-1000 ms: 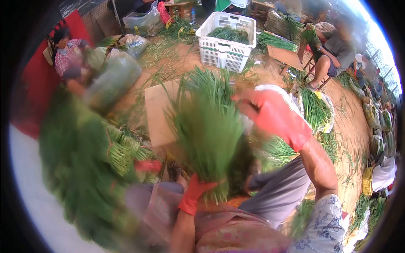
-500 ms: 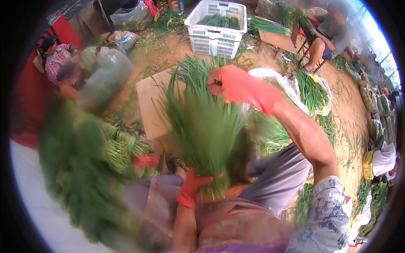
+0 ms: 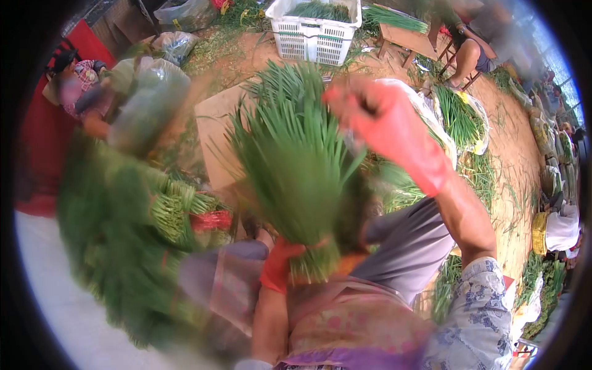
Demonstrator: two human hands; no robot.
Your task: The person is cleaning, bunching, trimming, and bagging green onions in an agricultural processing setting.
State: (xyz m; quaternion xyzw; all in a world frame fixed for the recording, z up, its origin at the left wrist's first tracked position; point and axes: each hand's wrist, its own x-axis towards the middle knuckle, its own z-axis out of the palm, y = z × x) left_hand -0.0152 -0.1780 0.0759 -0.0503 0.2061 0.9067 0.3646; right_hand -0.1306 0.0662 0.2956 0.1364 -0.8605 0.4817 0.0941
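Note:
My left hand [image 3: 282, 262], in a red glove, is closed around the stem end of a bunch of garlic chives [image 3: 302, 166]. The bunch stands fanned out over my lap, its long green leaves pointing up and away from me. Beyond the leaves' right side is my right hand [image 3: 376, 117], also gloved in red, raised and blurred with its fingers bent. Whether a leaf is between those fingers cannot be made out. Behind the bunch, a pale board [image 3: 216, 139] is partly covered by leaves.
Tied green bundles [image 3: 169, 216] are heaped at my left, near a red strip [image 3: 211, 221]. Ahead stands a white crate [image 3: 311, 42] with greens inside. An open white bag of chives [image 3: 459, 123] lies at the right. One person [image 3: 80, 92] sits at left, another [image 3: 472, 55] at far right.
My right hand has moved right, away from the leaf tips it was touching. The left hand keeps its grip on the bunch, which has shifted slightly upward in view.

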